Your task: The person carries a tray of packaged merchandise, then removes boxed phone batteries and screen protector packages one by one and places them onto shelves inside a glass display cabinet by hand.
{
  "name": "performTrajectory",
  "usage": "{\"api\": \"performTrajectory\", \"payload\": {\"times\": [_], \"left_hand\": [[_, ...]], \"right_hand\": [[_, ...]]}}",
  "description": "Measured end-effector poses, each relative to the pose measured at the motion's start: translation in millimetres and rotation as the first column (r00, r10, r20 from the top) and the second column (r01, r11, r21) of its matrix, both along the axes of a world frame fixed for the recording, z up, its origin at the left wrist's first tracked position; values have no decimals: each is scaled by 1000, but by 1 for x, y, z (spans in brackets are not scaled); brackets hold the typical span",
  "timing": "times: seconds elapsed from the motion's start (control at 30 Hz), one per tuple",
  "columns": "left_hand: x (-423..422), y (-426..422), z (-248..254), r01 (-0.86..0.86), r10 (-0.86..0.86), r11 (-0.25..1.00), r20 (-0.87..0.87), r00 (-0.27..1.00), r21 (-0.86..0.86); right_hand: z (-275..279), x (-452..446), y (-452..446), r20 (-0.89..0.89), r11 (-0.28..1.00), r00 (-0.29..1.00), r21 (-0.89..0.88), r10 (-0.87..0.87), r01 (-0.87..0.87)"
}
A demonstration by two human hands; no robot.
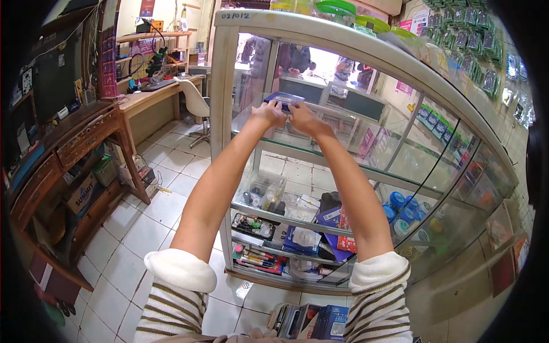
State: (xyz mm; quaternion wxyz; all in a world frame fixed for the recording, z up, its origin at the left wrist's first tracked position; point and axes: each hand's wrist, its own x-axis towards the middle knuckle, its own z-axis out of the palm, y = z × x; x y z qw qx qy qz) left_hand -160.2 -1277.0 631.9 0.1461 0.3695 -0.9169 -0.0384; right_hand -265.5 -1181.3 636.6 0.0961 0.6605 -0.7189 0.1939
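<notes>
Two sleeves (171, 302), one blue box (290, 98).

Smooth, clear glass panes fill a display cabinet (225, 123) framed in pale, dull-finished metal, with a shiny-topped blue box (287, 98) catching the light at its upper level and a glossy green plastic lid (336, 8) on top. Matt, soft-looking cloth forms the striped sleeves (380, 306), while glazed white floor tiles (108, 280) gleam beside a scuffed brown wooden desk (86, 139) and a smooth cream chair (193, 98), apparently plastic.
</notes>
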Motion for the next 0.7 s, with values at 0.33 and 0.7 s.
{"api": "performTrajectory", "payload": {"times": [0.33,0.7], "left_hand": [[7,21,8,-94,95,993,-12,995,67],[52,143,-3,107,-613,782,-729,305,-613]], "right_hand": [[-4,-24,-35,-10,983,1000,183,20,-18],[5,43,170,-85,776,982,-603,170,-186]]}}
